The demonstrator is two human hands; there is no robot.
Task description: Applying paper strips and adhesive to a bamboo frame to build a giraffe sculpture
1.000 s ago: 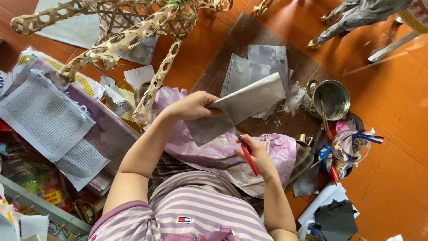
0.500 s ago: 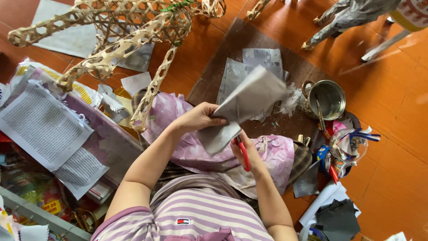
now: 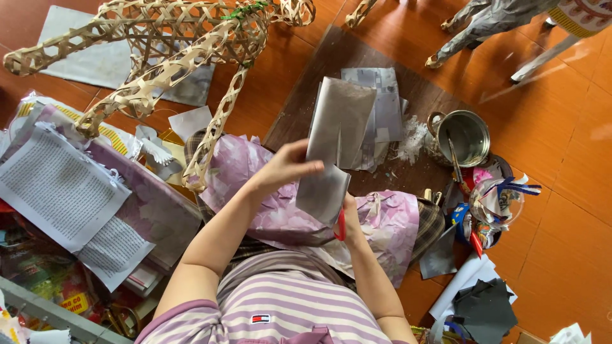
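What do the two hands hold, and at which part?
The left hand pinches the grey paper sheet at its left edge. The right hand, mostly hidden behind it, holds red-handled scissors.

grey paper sheet (image 3: 335, 137): matt | pot (image 3: 467, 137): shiny metal | floor (image 3: 561, 229): glossy tile

One view only, worn on the head, looking steeply down over a striped shirt (image 3: 280, 306) and both forearms. Close to the hands: left hand (image 3: 287, 169) and right hand (image 3: 347, 223) near frame centre, holding a grey paper sheet (image 3: 331, 159). Facing forward across an orange tiled floor (image 3: 561, 242). Beyond the hands, a dark board (image 3: 319, 95); beyond and left, a woven bamboo frame (image 3: 172, 51); right of the hands, a metal pot (image 3: 468, 137); left, printed pages (image 3: 57, 185). No second view to share any part of the scene.
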